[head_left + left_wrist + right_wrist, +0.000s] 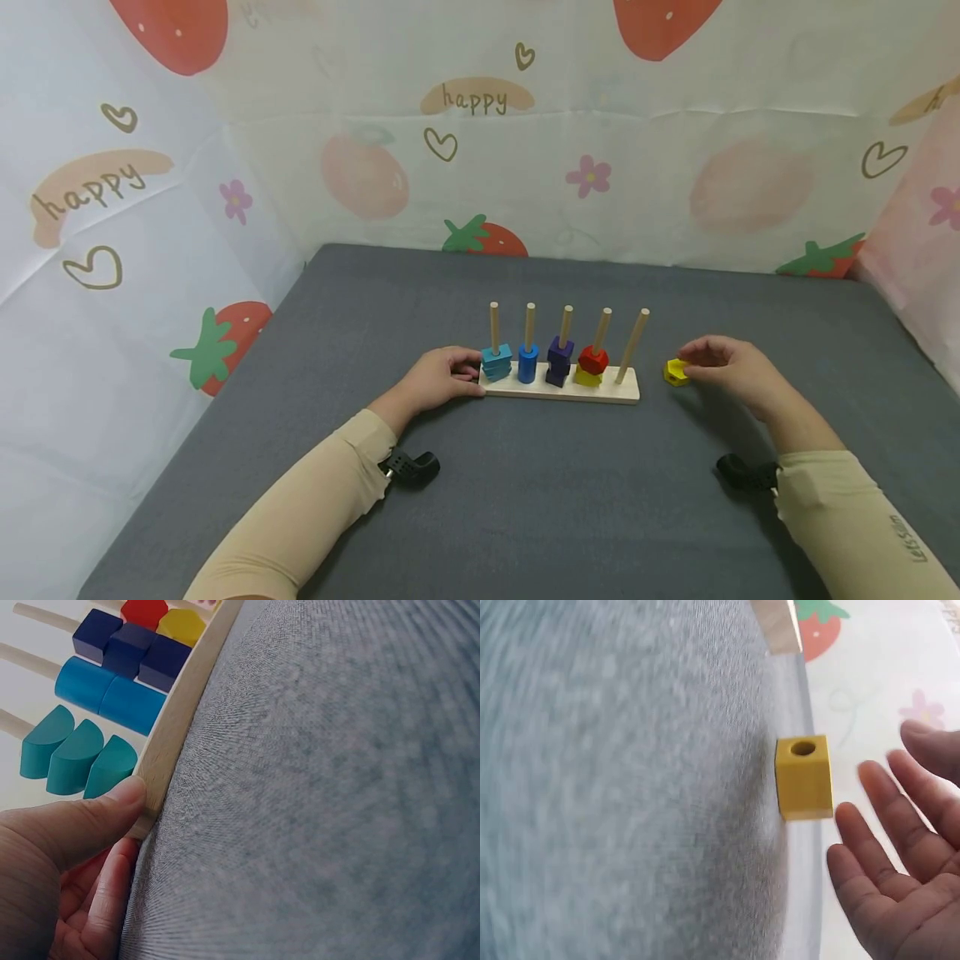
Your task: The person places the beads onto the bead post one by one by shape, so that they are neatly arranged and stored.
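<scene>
My left hand [437, 377] grips the left end of a wooden peg stacker [558, 389], with the thumb [105, 817] against its edge. Teal half-round blocks [496, 363] sit on the leftmost peg. Beside them are blue cylinders [528, 365], then dark purple blocks [558, 362]. A red block [593, 360] rests above a yellow block [588, 377] on the fourth peg; the rightmost peg [632, 346] is bare. Right of the stacker, a loose yellow block [804, 780] with a hole lies on the table. Close beside it is my right hand [907, 862], fingers spread and apart from it.
A dark grey cloth covers the table [555, 500]. Behind and at the sides hangs a printed curtain [300, 83] with strawberries and hearts. A black band [411, 468] is strapped on the left wrist, another [746, 475] on the right.
</scene>
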Available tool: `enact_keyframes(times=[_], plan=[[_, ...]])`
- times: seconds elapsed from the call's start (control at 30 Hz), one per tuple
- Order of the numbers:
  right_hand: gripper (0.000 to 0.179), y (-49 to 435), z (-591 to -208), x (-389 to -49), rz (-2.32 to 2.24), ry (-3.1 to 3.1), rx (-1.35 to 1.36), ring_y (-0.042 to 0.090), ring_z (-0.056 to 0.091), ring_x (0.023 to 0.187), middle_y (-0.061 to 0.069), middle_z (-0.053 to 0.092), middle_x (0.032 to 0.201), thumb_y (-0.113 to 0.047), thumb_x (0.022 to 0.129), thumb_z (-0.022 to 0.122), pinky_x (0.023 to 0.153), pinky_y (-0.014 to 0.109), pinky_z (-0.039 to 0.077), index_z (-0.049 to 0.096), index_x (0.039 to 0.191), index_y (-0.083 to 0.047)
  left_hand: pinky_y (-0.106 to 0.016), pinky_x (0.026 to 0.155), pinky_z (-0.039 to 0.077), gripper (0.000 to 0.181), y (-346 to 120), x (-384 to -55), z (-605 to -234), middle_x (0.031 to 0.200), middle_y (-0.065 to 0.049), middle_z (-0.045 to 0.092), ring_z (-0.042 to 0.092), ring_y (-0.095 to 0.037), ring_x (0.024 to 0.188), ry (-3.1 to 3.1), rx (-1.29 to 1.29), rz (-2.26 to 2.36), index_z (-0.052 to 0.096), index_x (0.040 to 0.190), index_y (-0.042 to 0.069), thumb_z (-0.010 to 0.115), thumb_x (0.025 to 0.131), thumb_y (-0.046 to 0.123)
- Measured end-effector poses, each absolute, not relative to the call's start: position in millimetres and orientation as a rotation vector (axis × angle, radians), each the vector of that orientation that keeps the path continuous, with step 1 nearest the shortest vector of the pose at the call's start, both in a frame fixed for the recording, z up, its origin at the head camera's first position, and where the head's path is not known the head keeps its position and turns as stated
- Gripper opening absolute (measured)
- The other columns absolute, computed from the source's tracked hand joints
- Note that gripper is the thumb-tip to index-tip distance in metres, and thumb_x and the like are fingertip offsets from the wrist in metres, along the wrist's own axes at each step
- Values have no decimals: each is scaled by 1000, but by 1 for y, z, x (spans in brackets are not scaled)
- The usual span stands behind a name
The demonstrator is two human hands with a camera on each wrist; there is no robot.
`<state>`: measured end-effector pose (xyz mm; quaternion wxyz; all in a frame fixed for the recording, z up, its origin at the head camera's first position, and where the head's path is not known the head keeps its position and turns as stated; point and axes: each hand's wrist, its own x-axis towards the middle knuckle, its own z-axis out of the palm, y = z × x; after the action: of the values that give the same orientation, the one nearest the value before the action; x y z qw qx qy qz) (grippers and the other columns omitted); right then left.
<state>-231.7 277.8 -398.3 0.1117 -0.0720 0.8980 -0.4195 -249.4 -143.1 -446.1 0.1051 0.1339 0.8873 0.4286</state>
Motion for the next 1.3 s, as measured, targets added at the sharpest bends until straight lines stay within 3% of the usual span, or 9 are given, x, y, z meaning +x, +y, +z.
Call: enact_keyframes(times=[0.13,0.23,1.0,1.3], plan=[[41,279,-398,-231,-1171,2620,-244,31,50,110,21,53,123,-19,87,63,85,35,46,54,122,1,-23,82,49,51,-143,-249,-446,101,1,62,59,-8,92,2622,391,1255,60,120,11,78,72,19],[41,279,-399,-230,-1138,2618,-240,33,50,109,22,54,121,-19,87,63,86,43,45,54,122,0,-24,81,49,51,-143,-249,-446,101,1,62,59,-8,91,2626,395,1253,60,119,11,78,72,20],[41,268,-410,-241,-971,2641,-288,29,52,98,21,55,115,-15,84,66,84,45,45,55,120,3,-24,82,49,51,-143,-251,-448,101,1,62,59,-8,91,2620,400,1262,61,119,11,78,72,20],[43,271,-406,-240,-968,2636,-241,38,47,110,25,49,124,-24,92,55,84,50,43,51,127,2,-25,82,49,50,-143,-251,-449,100,2,63,59,-8,90,2633,405,1242,61,119,12,78,73,21]])
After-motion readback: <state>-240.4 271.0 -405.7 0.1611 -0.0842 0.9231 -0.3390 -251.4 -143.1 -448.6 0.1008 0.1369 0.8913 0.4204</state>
